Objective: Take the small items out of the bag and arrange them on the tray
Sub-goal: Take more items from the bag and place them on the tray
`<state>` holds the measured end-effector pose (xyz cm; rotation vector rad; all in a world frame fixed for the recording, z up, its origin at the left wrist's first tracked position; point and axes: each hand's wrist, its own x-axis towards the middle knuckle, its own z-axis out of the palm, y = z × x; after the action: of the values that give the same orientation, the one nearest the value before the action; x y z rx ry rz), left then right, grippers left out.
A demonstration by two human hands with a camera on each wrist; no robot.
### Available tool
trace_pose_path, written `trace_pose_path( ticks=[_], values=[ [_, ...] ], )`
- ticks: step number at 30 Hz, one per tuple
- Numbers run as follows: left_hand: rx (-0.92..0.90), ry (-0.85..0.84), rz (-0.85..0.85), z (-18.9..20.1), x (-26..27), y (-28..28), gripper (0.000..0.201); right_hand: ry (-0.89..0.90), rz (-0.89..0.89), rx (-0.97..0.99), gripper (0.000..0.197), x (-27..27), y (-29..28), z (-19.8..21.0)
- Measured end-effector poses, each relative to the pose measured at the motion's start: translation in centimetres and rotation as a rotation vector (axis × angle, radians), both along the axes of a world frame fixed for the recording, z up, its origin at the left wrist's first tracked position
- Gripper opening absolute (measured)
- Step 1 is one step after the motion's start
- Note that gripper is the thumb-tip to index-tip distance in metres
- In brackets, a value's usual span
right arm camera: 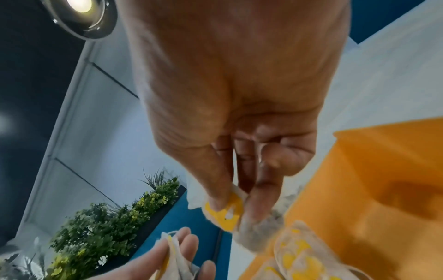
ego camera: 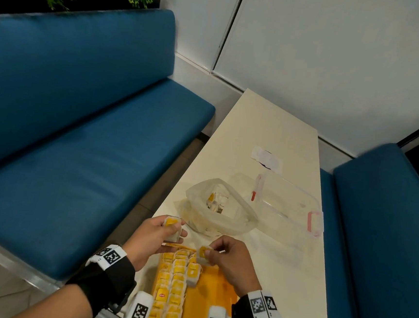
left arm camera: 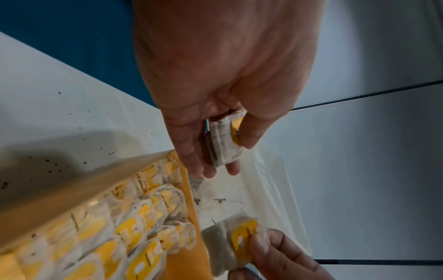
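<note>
— What have your hands got hold of?

— My left hand is curled round a small stack of tea bags, thumb on the yellow tag on top, fingers under the paper. It hovers just past the far left corner of the tray. My right hand pinches a single tea bag by its yellow tag, between thumb and fingertips, over the far end of the tray.

— And the tray?

— The orange tray lies on the worktop right under my wrists. Its left part is filled with rows of tea bags, yellow tags up, overlapping one another. The right part is bare orange.

— Where is the bag?

— The clear plastic bag sits just beyond my hands, mouth open upward, with more tea bags inside. To its right lies a clear plastic lid with pink clips. Farther along lies a white paper slip. Blue benches run along both sides.
</note>
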<state>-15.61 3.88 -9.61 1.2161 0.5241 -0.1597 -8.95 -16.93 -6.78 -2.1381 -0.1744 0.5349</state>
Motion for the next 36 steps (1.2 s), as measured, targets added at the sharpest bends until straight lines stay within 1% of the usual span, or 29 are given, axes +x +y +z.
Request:
trace_pose_path(
  ticks=[4,8,10,14,18,21,23,29,36],
  values=[
    [0.006,0.014,-0.023,0.1,0.1,-0.2,0.022,0.14,-0.027,0.075,0.011,-0.4,-0.3,-0.4],
    [-0.036,0.054,-0.034,-0.3,0.0,-0.3,0.025,0.217,-0.079,0.072,0.01,-0.9,-0.8,-1.6],
    [-0.054,0.07,-0.044,-0.5,-0.1,-0.4,0.026,0.244,-0.085,0.051,0.008,-1.0,-1.1,-2.3],
    [-0.03,0.075,-0.067,-0.8,-0.2,-0.4,0.027,0.276,-0.062,0.009,0.011,-1.6,-1.8,-2.8],
    [-0.006,0.071,-0.072,-0.5,-0.1,-0.4,0.027,0.292,0.002,-0.099,0.011,-2.1,-2.0,-2.7],
    [-0.002,0.076,-0.069,-0.4,-0.1,-0.5,0.026,0.342,0.028,-0.162,0.011,-2.5,-1.6,-3.3],
    [0.001,0.076,-0.069,-0.4,-0.1,-0.5,0.026,0.38,0.015,-0.178,0.01,-2.7,-1.1,-4.1],
    [-0.008,0.078,-0.06,-0.4,-0.1,-0.5,0.026,0.357,-0.059,-0.201,0.015,-2.7,-0.1,-6.4],
    [-0.013,0.083,-0.063,-0.3,-0.2,-0.5,0.027,0.294,-0.101,-0.216,0.018,-2.9,0.7,-6.6]
  ],
)
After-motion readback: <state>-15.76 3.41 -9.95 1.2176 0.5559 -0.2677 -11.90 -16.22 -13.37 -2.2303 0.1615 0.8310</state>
